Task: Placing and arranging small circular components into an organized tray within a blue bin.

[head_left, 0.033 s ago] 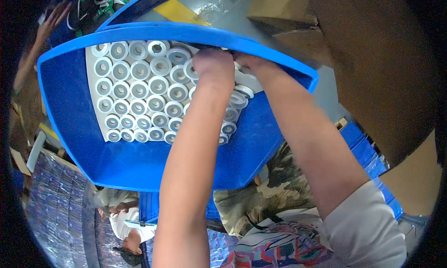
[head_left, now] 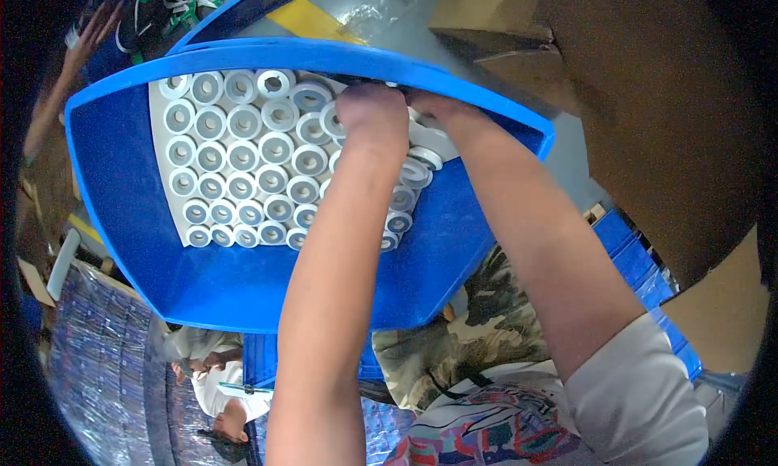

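Inside a blue plastic bin point(head_left: 219, 280), rows of white ring-shaped parts point(head_left: 243, 156) with grey faces and centre holes lie on a pale sheet point(head_left: 160, 142). My left hand point(head_left: 373, 108) reaches to the far side of the bin, over the rings. Its back is toward me and its fingers are hidden. Close to its right, my right hand point(head_left: 431, 106) is at the bin's far wall, mostly covered by my wrist and the shadow there. Whether either hand holds something does not show. Some rings point(head_left: 415, 173) beside my left wrist lean on one another, tilted out of line.
Brown cardboard point(head_left: 648, 142) stands to the right, with a clear plastic wrap point(head_left: 377, 12) beyond the bin. A second blue bin point(head_left: 243, 12) is behind at upper left. Another person point(head_left: 223, 397) is at lower left, and another person's arm point(head_left: 69, 77) at far left.
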`<state>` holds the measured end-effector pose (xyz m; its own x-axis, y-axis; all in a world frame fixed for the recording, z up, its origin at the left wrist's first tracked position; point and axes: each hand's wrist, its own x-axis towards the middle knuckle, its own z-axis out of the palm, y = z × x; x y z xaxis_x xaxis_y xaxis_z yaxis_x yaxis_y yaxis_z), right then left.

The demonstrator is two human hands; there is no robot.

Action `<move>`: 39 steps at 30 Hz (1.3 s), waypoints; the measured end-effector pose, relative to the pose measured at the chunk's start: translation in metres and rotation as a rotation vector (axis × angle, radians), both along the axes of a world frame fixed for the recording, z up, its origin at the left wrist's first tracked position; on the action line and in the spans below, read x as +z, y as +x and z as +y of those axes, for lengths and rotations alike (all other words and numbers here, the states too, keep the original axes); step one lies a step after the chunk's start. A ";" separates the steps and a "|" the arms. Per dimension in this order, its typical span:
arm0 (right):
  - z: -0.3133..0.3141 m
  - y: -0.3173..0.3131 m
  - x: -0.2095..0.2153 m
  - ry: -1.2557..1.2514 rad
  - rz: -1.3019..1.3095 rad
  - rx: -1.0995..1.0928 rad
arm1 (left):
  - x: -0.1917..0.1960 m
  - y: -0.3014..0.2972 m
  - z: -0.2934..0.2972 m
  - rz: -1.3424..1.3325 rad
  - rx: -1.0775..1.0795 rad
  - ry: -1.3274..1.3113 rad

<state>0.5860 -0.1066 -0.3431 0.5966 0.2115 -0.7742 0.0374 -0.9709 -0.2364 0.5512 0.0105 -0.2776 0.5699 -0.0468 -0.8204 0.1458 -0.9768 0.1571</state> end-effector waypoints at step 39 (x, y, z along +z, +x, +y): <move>-0.006 -0.016 0.051 -0.012 -0.064 -0.002 | -0.009 -0.015 -0.002 -0.034 0.029 0.037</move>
<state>0.5703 -0.1123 -0.2923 0.6454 0.2013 -0.7369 0.0502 -0.9737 -0.2220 0.5361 0.0090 -0.2870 0.5980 0.0003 -0.8015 0.1692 -0.9775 0.1258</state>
